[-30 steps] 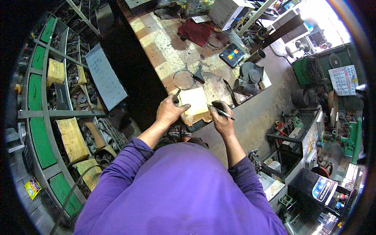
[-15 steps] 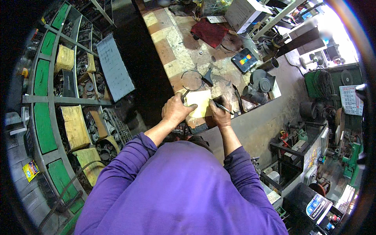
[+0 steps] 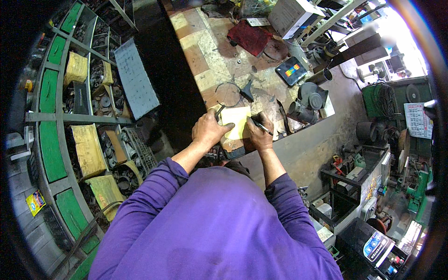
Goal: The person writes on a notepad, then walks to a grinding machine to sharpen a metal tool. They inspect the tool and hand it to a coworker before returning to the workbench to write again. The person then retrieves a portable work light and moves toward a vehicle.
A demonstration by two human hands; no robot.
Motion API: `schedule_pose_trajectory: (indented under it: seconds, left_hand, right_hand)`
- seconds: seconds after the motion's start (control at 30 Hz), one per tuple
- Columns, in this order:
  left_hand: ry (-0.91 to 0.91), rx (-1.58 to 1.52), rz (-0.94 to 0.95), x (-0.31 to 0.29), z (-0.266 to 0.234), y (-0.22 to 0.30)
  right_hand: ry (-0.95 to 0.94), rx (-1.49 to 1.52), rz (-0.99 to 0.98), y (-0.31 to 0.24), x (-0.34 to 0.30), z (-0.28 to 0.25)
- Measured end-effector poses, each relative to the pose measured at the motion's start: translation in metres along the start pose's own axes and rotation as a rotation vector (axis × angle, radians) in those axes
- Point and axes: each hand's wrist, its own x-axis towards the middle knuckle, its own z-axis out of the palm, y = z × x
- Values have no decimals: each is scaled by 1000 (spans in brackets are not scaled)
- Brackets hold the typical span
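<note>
A yellow sheet of paper (image 3: 236, 120) lies near the front edge of the worn workbench. My left hand (image 3: 207, 129) rests at its left side, thumb pressed on the paper. A short dark stick-like piece (image 3: 220, 110), perhaps a pen cap, juts from between the left fingers. On the paper's right side, my right hand (image 3: 260, 136) is closed round a black pen (image 3: 264, 128); its tip is hidden by the fingers. Beneath the paper's lower end shows a dark flat object (image 3: 235, 153). Just beyond the sheet lie a thin dark wire loop (image 3: 227, 87) and a dark wedge-shaped piece (image 3: 248, 90).
Dark cylindrical metal parts (image 3: 311, 97), a black flat device (image 3: 291, 72), a red cloth (image 3: 248, 38) and a white box (image 3: 294, 17) stand farther along the bench (image 3: 193, 49). Shelves with green drawers (image 3: 52, 151) and bins of metal parts line the left.
The pen and my right hand have shifted slightly left, with the pen's angle a little changed. My left hand stays at the paper's edge.
</note>
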Motion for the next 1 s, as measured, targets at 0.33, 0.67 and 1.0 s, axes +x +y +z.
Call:
schedule_pose_trajectory:
  seconds: [0.33, 0.67, 1.0]
  left_hand:
    - [10, -5, 27, 3, 4, -6]
    - [14, -16, 75, 1, 0, -9]
    - [2, -86, 100, 4, 1, -19]
  right_hand:
    - [73, 137, 118, -1, -14, -19]
    - [68, -32, 111, 3, -29, -39]
    - [45, 69, 53, -10, -17, -30]
